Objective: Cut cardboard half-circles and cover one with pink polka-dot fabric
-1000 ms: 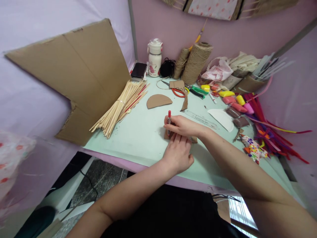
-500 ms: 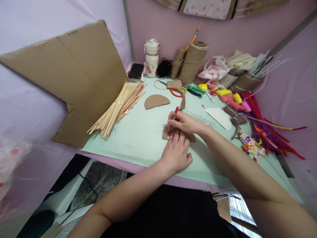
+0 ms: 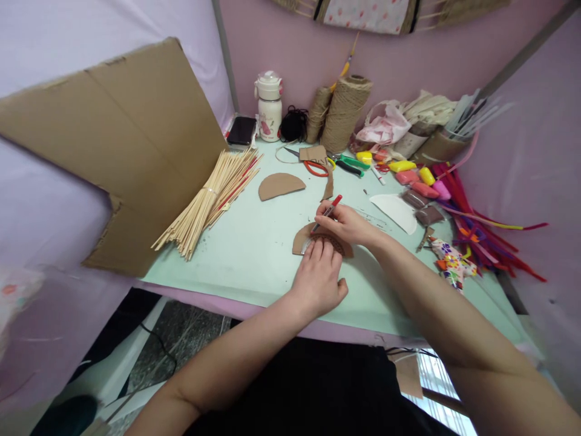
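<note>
On the table, a brown cardboard half-circle (image 3: 298, 240) lies with a clear protractor (image 3: 333, 243) on top of it. My left hand (image 3: 318, 280) rests over both, its fingers stretched out and pressing down on the protractor, covering part of it. Pinched in my right hand (image 3: 345, 225) is a marker pen (image 3: 334, 204) with a red end, tilted, its tip down at the protractor's curved edge. A second cardboard half-circle (image 3: 282, 186) lies flat farther back. Beyond my right hand, a clear ruler (image 3: 374, 219) is partly hidden.
A bundle of wooden sticks (image 3: 206, 203) lies left, before a large cardboard sheet (image 3: 149, 133). Scissors (image 3: 316, 169), pliers (image 3: 351, 165) and twine spools (image 3: 347, 115) are at the back. At right are a white half-circle (image 3: 396, 212), clay packs (image 3: 424, 189) and pipe cleaners (image 3: 490, 242).
The marker's tip has moved up and slightly right along the protractor, and the pen leans more to the right. My left hand stays on the protractor. The whole view has shifted slightly.
</note>
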`<state>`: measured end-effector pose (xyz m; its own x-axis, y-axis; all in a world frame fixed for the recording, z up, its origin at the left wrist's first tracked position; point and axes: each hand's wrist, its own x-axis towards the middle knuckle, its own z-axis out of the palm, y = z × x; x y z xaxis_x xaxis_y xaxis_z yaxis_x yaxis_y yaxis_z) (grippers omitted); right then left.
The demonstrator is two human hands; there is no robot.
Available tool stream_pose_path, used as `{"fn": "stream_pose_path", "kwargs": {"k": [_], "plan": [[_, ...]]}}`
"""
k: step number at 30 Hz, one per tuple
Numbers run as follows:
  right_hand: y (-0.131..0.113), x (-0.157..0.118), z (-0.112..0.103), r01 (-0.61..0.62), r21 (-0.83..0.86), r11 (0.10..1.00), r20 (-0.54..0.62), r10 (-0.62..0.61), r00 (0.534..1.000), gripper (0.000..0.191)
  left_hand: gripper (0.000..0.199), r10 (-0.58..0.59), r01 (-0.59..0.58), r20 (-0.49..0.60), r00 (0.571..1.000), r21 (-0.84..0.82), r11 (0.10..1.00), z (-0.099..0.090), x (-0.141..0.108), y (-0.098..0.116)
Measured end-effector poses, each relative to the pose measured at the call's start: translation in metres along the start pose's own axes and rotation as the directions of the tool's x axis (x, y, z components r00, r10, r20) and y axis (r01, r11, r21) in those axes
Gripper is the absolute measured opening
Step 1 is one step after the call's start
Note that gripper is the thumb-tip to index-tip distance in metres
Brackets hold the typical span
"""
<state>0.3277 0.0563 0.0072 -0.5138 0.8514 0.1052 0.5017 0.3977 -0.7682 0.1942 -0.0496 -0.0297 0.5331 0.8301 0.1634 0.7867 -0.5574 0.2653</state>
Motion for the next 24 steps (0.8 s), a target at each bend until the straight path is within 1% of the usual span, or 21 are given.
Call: {"fn": "stream_pose_path", "kwargs": {"k": [10,14,24], "plan": [[0.004,-0.017,0.001,-0.008,0.031,0.999,-0.09,0.011,0.996,0.02,0.057,-0.001,0.001,0.017,1.0,0.002,1.0,-0.003,0.002,0.001],[0.005,-0.022,0.0,-0.04,0.031,0.999,-0.131,0.044,0.99,0.02,0.053,-0.013,0.013,0.028,1.0,0.003,1.0,-0.003,0.002,0.001],[0.007,-0.041,-0.003,-0.081,-0.024,0.996,-0.211,0.074,0.975,0.018,0.05,-0.011,0.011,-0.014,1.0,0.021,1.0,0.0,0.001,0.0]]}}
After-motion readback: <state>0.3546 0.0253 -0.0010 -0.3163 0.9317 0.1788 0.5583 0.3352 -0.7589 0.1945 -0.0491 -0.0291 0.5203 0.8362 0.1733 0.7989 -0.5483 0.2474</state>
